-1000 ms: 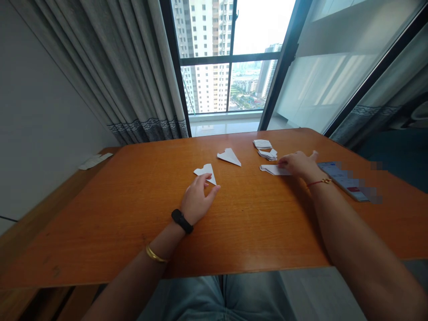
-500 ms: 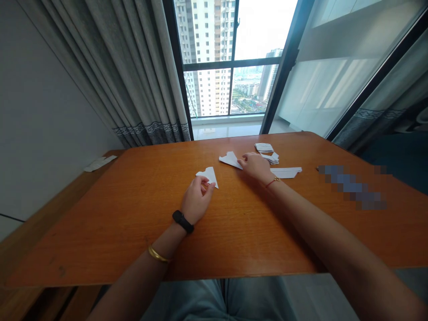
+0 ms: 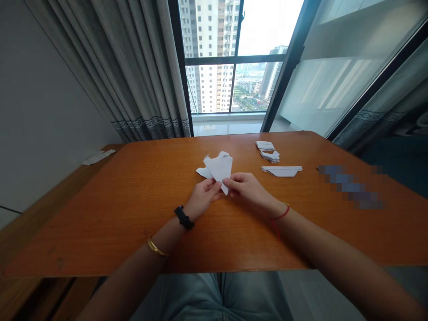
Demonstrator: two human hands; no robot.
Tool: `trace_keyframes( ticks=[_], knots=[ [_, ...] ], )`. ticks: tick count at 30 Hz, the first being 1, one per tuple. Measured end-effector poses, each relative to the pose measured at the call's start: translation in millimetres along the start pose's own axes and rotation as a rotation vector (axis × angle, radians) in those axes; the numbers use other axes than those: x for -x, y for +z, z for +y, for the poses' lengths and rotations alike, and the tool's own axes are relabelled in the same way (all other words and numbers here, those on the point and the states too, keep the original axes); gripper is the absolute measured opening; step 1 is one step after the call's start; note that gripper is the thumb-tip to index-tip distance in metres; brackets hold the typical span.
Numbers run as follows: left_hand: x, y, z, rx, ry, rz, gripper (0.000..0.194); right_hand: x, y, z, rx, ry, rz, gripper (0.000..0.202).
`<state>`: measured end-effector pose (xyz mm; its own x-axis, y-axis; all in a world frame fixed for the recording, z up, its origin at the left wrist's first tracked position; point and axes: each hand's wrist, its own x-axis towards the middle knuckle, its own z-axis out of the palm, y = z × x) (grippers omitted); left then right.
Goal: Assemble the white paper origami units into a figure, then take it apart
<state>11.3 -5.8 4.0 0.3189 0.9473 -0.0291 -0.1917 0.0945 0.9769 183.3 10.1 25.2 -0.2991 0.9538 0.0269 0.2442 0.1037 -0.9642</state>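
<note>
we find the folded white paper out in front of us above the middle of the surface, its narrow point turned down toward us and its wider, notched edge toward the window. half a second ago it lay farther right, with the right hand just reaching it; now it is raised and overlaps a second folded piece, of which we see mainly the left tip. our right hand has come in from the right, and its grip pinches the paper near the point, thumb on top. our left hand has stayed close to where it was, yet its grip now pinches the same paper from the left, thumb over the edge; we cannot tell whether its fingers also hold the second piece. to the right, a long folded strip lies flat, its left end, covered by our right arm half a second ago, now in full view. just beyond it sit two small paper stacks, the far stack and the near stack, unmoved; any marks on them are too small for us to read. farther right, a pixelated patch masks what lies there, where a second ago we saw part of a lit phone screen. we wear a black wristband and a gold bangle on the left, a red cord on the right.
</note>
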Motion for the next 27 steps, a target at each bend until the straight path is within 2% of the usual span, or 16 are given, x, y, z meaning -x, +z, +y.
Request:
trace_keyframes(
  ticks=[4, 7, 8, 10, 12, 13, 17, 20, 23, 25, 27],
  knots=[
    [-1.1, -2.1, -1.7, 0.057, -0.050, 0.081, 0.036, 6.5, 8.1, 1.8, -0.013, 0.018, 0.114, 0.039],
    [-2.2, -1.3, -1.9, 0.069, -0.021, 0.084, 0.044, 4.6, 9.4, 5.7, -0.037, -0.003, 0.075, 0.038],
    [-2.4, -0.5, -1.9, 0.079, 0.011, 0.089, 0.050, 4.8, 10.6, 6.8, -0.060, -0.014, 0.055, 0.037],
    [-2.7, 0.8, -1.6, 0.072, 0.122, 0.173, 0.057, 6.6, 14.0, 8.5, -0.101, -0.031, 0.061, 0.037],
    [-2.6, 0.9, -0.7, 0.014, 0.220, 0.263, 0.049, 8.7, 17.2, 9.2, -0.117, -0.049, 0.134, 0.036],
    [-2.4, 0.7, 0.0, -0.013, 0.234, 0.270, 0.042, 9.5, 18.3, 9.1, -0.109, -0.057, 0.171, 0.035],
    [-0.3, 1.2, 2.5, 0.004, 0.166, 0.117, 0.035, 12.0, 19.8, 6.7, 0.005, -0.109, 0.193, 0.029],
    [0.9, 2.6, 1.9, 0.049, 0.140, 0.120, 0.037, 13.9, 21.1, 6.2, 0.050, -0.211, 0.134, 0.024],
    [2.1, 2.6, 0.7, 0.106, 0.034, 0.125, 0.038, 15.5, 24.5, 8.8, 0.024, -0.271, 0.091, 0.021],
    [3.4, 2.2, 1.7, 0.190, -0.033, 0.066, 0.043, 15.9, 26.3, 11.4, -0.048, -0.246, 0.143, 0.029],
    [5.0, 2.0, 5.0, 0.310, -0.082, -0.018, 0.047, 15.4, 26.3, 13.5, -0.098, -0.213, 0.194, 0.027]
  ],
)
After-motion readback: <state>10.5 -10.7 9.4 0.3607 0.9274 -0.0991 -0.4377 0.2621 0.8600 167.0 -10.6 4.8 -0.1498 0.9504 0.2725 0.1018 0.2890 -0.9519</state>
